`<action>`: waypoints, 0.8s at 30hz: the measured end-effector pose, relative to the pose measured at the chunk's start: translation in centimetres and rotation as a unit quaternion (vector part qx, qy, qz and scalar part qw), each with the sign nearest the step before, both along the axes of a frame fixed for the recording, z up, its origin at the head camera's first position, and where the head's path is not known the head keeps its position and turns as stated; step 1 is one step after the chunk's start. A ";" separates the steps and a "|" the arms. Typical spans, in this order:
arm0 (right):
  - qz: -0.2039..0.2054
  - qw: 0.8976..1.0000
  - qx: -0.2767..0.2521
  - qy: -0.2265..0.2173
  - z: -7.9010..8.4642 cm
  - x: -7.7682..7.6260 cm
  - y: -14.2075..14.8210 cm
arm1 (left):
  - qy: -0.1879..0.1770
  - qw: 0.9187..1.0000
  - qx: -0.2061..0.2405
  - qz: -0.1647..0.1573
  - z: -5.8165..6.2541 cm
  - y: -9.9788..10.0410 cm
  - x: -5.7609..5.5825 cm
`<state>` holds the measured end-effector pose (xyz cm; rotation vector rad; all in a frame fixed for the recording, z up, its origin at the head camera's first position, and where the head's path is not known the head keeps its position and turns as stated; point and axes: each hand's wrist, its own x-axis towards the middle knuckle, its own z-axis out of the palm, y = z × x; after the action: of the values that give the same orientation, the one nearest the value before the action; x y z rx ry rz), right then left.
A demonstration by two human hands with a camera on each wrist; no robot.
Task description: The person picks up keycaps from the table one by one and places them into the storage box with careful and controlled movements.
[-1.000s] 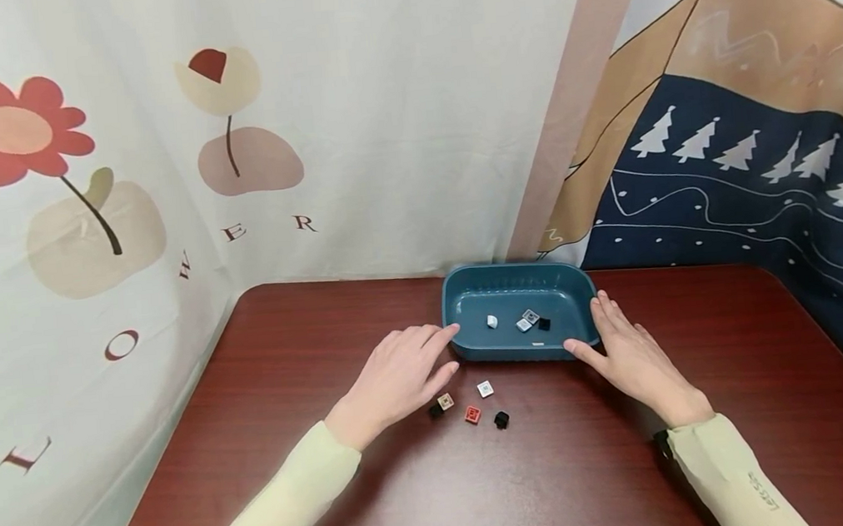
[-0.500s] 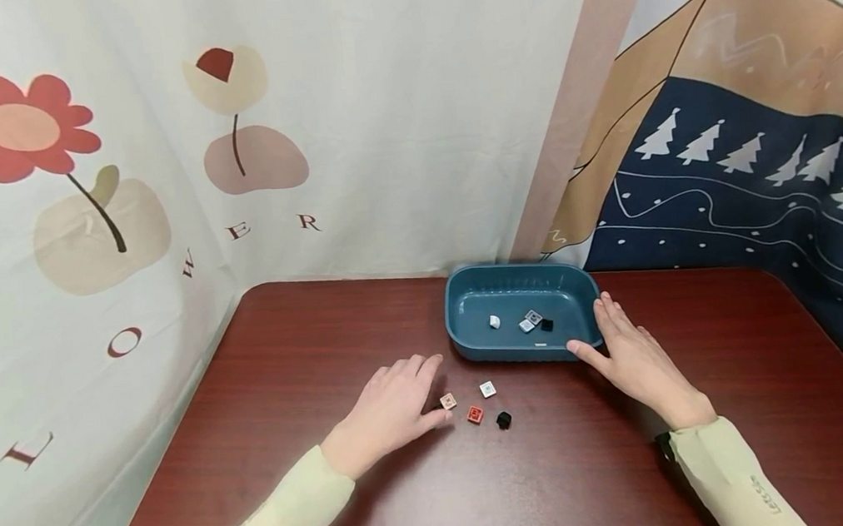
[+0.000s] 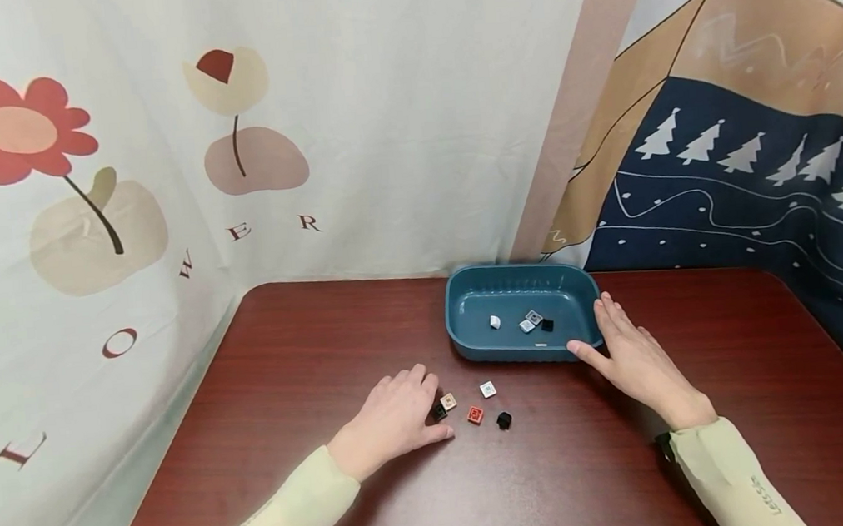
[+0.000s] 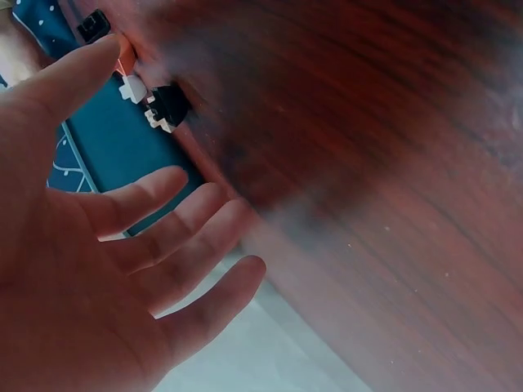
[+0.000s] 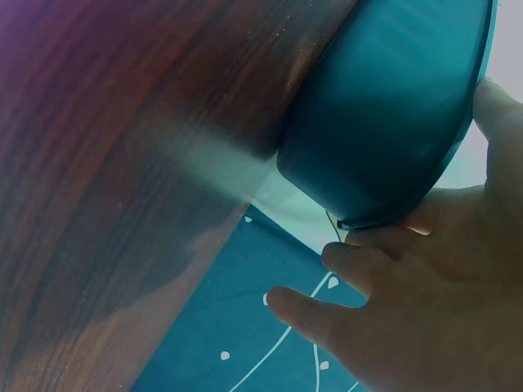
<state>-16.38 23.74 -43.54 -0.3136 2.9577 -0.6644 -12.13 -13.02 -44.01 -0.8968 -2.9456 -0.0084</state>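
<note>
My left hand is held low over the table, thumb spread from the fingers, beside a black keycap-like piece and a tan one. In the left wrist view the palm holds nothing, and the black piece lies beyond the fingertips. A white piece, a red piece and another black piece lie loose nearby. With straight fingers my right hand rests against the right end of the blue bin; its thumb touches the front rim.
Inside the bin lie a white piece, a pale piece, a grey piece and a black piece. The brown table meets a printed curtain along its back edge.
My left hand has drawn back from the bin's left front corner, down and left to beside the tan and black pieces. The right hand stays at the bin.
</note>
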 end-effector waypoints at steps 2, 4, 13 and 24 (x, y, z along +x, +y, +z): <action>0.001 1.000 0.000 -0.001 0.0 0.0 0.0 | 0.005 1.000 -0.006 -0.006 -0.1 0.0 0.0; 0.000 1.000 0.000 0.000 -0.1 0.0 0.0 | 0.008 1.000 -0.008 -0.011 -0.1 0.1 -0.1; 0.001 1.000 -0.001 -0.001 0.1 0.0 -0.1 | 0.013 1.000 0.010 -0.024 -0.3 0.1 -0.3; 0.003 1.000 0.000 0.000 -0.1 -0.1 0.0 | 0.035 0.998 0.012 -0.042 -0.5 0.2 -0.4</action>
<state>-16.46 23.71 -43.60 -0.3225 2.9545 -0.6650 -12.53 -12.86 -44.52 -0.9944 -2.8363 -0.0162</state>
